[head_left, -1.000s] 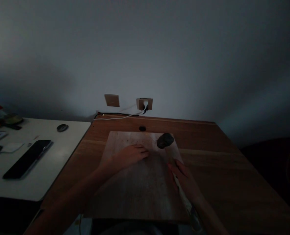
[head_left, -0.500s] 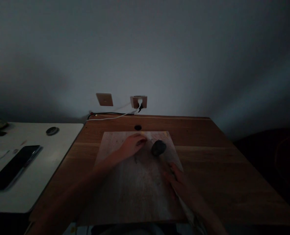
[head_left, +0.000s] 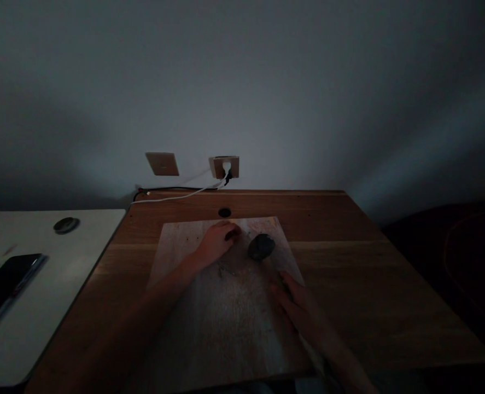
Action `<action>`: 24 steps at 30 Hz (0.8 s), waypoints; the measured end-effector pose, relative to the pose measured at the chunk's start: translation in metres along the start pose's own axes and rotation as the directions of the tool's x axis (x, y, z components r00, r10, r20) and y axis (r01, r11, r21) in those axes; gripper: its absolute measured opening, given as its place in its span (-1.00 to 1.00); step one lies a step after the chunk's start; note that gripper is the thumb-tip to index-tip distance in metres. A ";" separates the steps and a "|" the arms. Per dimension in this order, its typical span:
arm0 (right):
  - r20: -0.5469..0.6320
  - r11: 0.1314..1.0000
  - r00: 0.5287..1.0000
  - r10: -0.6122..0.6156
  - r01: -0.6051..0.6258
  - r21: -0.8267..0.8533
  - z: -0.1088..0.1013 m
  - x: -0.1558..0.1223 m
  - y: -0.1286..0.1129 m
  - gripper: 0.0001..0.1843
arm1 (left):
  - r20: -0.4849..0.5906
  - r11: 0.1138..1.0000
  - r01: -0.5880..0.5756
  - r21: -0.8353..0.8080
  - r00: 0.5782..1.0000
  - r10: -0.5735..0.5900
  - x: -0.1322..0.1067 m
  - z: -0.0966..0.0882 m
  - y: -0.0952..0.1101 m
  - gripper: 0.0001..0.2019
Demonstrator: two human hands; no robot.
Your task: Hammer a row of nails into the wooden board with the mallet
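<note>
My right hand (head_left: 302, 306) is closed around the pale handle of a mallet (head_left: 262, 247) with a dark, rounded head. The mallet's head is over the upper right part of a worn wooden board (head_left: 226, 328). To its left, my left hand (head_left: 218, 241) rests at the board's far part, fingers curled and pinched together. Whatever those fingertips hold is hidden in the dimness. Several thin, small pieces that look like nails (head_left: 226, 269) lie on the board just below my left hand.
The board lies on a brown wooden desk (head_left: 349, 284) against a grey wall. A cable hole (head_left: 225, 212) is behind the board, and cables (head_left: 176, 196) run to a wall socket (head_left: 225, 167). On the white table (head_left: 62, 284) at left lie a phone (head_left: 8, 290) and a round dark disc (head_left: 66, 225).
The view has turned slightly, so the desk and white table sit further left. Both hands keep nearly the same places over the board, and the small thin pieces show more clearly.
</note>
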State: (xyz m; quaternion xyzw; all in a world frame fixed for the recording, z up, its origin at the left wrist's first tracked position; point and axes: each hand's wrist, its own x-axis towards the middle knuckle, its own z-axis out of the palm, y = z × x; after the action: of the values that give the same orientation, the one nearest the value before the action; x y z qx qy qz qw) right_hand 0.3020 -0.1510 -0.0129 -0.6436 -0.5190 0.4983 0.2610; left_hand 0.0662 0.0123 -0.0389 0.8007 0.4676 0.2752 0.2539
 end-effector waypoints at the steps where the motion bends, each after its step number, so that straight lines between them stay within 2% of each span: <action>1: -0.008 1.000 1.000 -0.017 0.017 0.001 0.001 0.002 -0.004 -0.51 | -0.002 1.000 0.003 -0.007 1.000 -0.003 0.001 0.000 0.001 -0.83; 4: -0.026 0.997 0.997 -0.078 0.078 -0.001 0.002 0.015 -0.020 -0.64 | -0.016 0.999 0.011 -0.035 1.000 -0.011 0.002 0.001 0.002 -0.74; 8: -0.024 0.989 0.989 -0.145 0.145 -0.024 0.007 0.039 -0.041 -0.69 | -0.031 0.997 0.019 -0.077 0.999 -0.022 0.000 0.004 0.002 -0.61; 11: 0.004 0.986 0.987 -0.158 0.158 -0.044 0.012 0.048 -0.048 -0.71 | -0.035 0.995 0.017 -0.098 0.999 -0.021 0.000 0.004 0.001 -0.53; 14: 0.024 0.984 0.987 -0.162 0.163 -0.066 0.016 0.048 -0.051 -0.72 | -0.027 0.995 0.008 -0.100 1.000 -0.011 0.000 -0.005 -0.002 -0.44; 19: 0.009 0.984 0.987 -0.159 0.159 -0.080 0.017 0.044 -0.055 -0.72 | 0.056 0.998 -0.053 -0.040 0.997 0.055 -0.014 -0.029 -0.003 -0.67; 24: -0.017 0.990 0.990 -0.137 0.136 -0.042 0.015 0.036 -0.043 -0.69 | 0.157 0.976 -0.139 0.168 0.981 0.113 -0.030 -0.026 0.012 -0.85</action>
State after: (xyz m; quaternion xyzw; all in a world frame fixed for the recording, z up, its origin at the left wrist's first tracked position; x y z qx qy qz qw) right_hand 0.2696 -0.1067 0.0052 -0.6165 -0.5692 0.4624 0.2866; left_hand 0.0434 -0.0157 -0.0179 0.8664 0.4185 0.1883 0.1969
